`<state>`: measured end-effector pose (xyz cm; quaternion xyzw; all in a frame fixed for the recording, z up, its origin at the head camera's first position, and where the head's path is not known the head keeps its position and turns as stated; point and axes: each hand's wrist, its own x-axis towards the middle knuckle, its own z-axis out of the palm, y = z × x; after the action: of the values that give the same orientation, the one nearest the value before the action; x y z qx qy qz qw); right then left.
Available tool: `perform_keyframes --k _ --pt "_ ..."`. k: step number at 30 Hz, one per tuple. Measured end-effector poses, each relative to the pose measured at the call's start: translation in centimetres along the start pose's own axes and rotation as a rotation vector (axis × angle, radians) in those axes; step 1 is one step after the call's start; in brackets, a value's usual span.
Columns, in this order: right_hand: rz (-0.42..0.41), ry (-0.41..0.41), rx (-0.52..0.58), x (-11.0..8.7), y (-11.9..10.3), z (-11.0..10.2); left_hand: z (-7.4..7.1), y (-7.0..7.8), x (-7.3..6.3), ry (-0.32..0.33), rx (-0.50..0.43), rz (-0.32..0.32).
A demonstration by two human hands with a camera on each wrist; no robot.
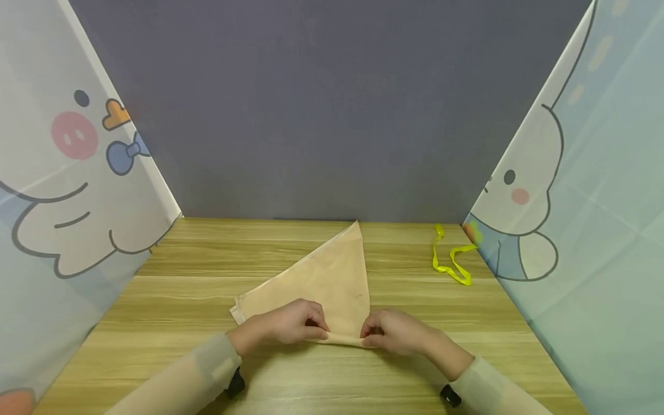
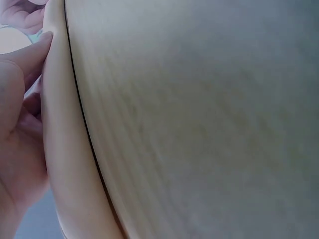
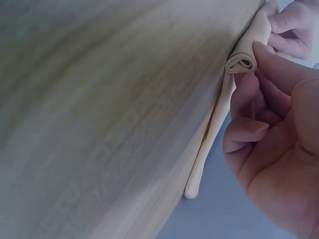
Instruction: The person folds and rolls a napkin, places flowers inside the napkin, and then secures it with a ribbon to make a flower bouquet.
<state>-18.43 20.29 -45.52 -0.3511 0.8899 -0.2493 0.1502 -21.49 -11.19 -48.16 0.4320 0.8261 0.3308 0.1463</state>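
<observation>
A peach-coloured cloth (image 1: 332, 276), folded into a triangle, lies on the wooden table with one corner pointing to the back. Its near edge is rolled into a narrow tube; the spiral end of the roll (image 3: 241, 63) shows in the right wrist view. My left hand (image 1: 298, 321) pinches the roll between thumb and fingers, left of its middle. At the roll's right end, my right hand (image 1: 396, 331) pinches it the same way, thumb in front and curled fingers behind. The cloth's left corner sticks out beyond my left hand.
A crumpled yellow ribbon (image 1: 441, 268) lies at the back right of the table (image 1: 197, 276). A dark grey panel (image 1: 321, 115) rises behind the table's back edge. Cartoon-printed curtains (image 1: 586, 190) stand along both sides.
</observation>
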Motion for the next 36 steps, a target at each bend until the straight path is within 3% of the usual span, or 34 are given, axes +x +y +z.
perform_keyframes --k 8,13,19,24,32,36 --pt "0.008 0.024 0.017 0.2 0.5 -0.1 -0.2 -0.3 0.2 0.0 -0.039 -0.065" --pt "-0.014 0.037 0.075 0.4 0.7 -0.2 -0.3 -0.2 0.5 -0.005 -0.087 -0.032" --pt "-0.016 0.037 0.09 0.6 0.8 -0.2 -0.4 0.0 0.4 0.002 0.028 0.022" --pt "0.011 0.041 0.092 0.7 0.8 -0.1 -0.5 0.3 0.2 0.028 0.099 0.013" --pt "-0.03 0.084 -0.024 0.8 0.7 -0.2 -0.1 0.6 0.2 0.063 0.1 0.036" --pt "-0.023 0.071 -0.037 0.7 0.4 -0.3 0.1 0.8 0.3 0.053 0.063 0.006"
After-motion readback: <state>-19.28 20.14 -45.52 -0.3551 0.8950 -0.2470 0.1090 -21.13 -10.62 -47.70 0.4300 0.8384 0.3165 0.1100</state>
